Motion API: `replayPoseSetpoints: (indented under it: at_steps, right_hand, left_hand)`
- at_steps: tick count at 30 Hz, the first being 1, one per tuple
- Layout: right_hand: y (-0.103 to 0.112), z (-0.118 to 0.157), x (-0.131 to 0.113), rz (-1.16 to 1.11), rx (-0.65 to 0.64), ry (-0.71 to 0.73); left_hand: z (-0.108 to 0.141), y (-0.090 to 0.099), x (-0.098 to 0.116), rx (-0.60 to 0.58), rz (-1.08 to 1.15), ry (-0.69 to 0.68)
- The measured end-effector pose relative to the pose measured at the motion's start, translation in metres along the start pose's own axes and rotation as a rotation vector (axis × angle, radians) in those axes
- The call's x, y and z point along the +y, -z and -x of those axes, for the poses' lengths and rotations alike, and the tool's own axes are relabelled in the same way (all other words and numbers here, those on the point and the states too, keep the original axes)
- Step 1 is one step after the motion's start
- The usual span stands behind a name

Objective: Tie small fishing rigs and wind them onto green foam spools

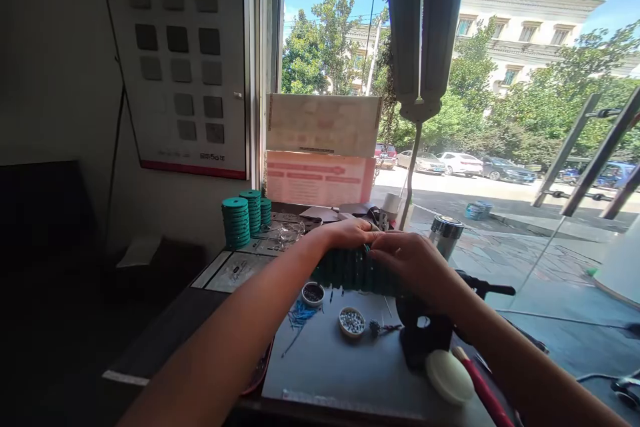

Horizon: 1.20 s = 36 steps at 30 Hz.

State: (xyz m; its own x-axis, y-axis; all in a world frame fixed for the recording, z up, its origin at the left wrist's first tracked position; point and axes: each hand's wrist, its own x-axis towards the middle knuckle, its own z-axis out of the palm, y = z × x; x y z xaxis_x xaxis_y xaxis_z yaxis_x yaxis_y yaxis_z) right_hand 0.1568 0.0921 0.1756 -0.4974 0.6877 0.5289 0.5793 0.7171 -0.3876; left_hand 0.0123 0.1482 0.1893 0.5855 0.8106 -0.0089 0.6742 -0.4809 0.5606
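Both my hands meet above a row of dark green discs (350, 270) standing on edge side by side. My left hand (356, 233) reaches in from the left, its fingers drawn together at the far side of the row. Close against it, my right hand (407, 257) has its thumb and fingers pinched together. A bit of teal shows between the fingertips, but what they grip is too small and hidden to name. Nearer to me lie a small dish of dark bits (313, 293), a dish of silvery beads (352, 322) and loose blue strips (301, 315).
Three stacks of teal discs (235, 223) stand at the back left. A lidded flask (446, 235) is beyond my right hand. A pale oval object (449, 377) and a red-handled brush (483, 387) lie front right. A fan (419, 33) hangs before the window.
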Motion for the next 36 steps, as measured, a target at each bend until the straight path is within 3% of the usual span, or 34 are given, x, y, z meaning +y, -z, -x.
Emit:
replayPoseSetpoints:
  at_steps: [4,20,26,31,36]
  right_hand:
    - [0.0012,0.0044,0.0037,-0.222,-0.021,-0.041]
    - [-0.0036,0.0030,0.0023,-0.079,-0.031,-0.005]
    - [-0.0021,0.0055,0.0022,-0.086,-0.109,0.004]
    - [0.0038,0.0060,0.0004,-0.221,-0.050,-0.048]
    - [0.0034,0.0042,-0.0014,-0.171,-0.031,-0.046]
  left_hand:
    - [0.0012,0.0010,0.0010,-0.001,-0.011,-0.010]
    - [0.0014,0.0020,0.0036,0.010,-0.077,-0.004]
    - [0.0006,0.0031,0.0022,0.004,-0.077,-0.001]
    - [0.0000,0.0033,0.0023,-0.008,-0.077,0.009]
    - [-0.0006,0.0033,0.0011,-0.015,-0.074,0.015]
